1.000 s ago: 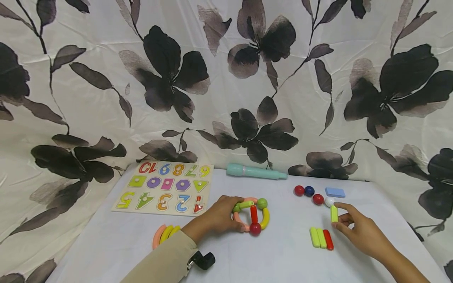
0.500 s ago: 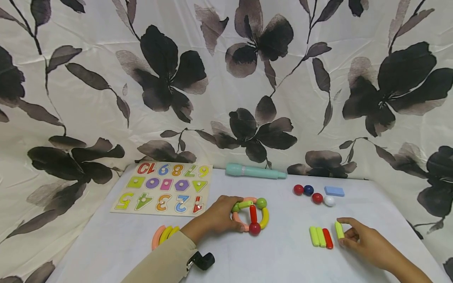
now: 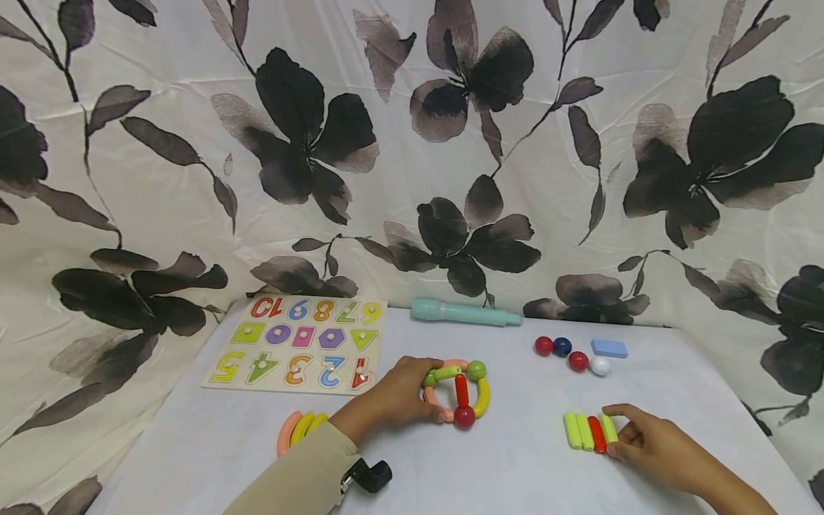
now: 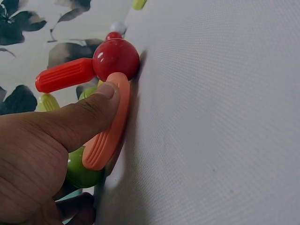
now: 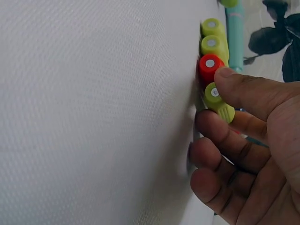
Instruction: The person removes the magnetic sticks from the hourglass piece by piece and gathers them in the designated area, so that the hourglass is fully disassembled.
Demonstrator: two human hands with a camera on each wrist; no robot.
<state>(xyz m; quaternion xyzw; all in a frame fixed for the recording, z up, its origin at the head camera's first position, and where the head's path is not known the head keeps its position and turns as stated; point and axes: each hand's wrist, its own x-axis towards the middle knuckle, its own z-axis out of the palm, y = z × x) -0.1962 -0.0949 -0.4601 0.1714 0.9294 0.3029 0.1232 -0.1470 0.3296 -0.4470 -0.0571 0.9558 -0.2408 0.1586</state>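
My left hand (image 3: 408, 390) grips the left side of a ring of magnetic rods and balls, its thumb on a salmon curved rod (image 4: 108, 136). The ring has a yellow curved rod (image 3: 483, 397), green balls (image 3: 476, 370) and a red ball (image 3: 465, 418). From the red ball a red stick (image 3: 461, 390) rises; a light green stick (image 3: 448, 372) extends from the green ball by my fingers. My right hand (image 3: 653, 445) pinches another light green magnetic stick (image 5: 227, 112) at the right end of a row, beside a red stick (image 3: 596, 435) and two light green sticks (image 3: 572, 431).
Red, blue and white balls (image 3: 600, 366) lie behind the row, near a blue block (image 3: 609, 349). A teal pen-shaped object (image 3: 463, 312) lies at the back. At left are a number puzzle board (image 3: 215, 379) and loose curved rods (image 3: 287, 432), partly behind my sleeve (image 3: 296, 472).
My right hand has brought the light green stick from near the white ball towards me, then left against the red stick. The left hand stays in place on the ring.
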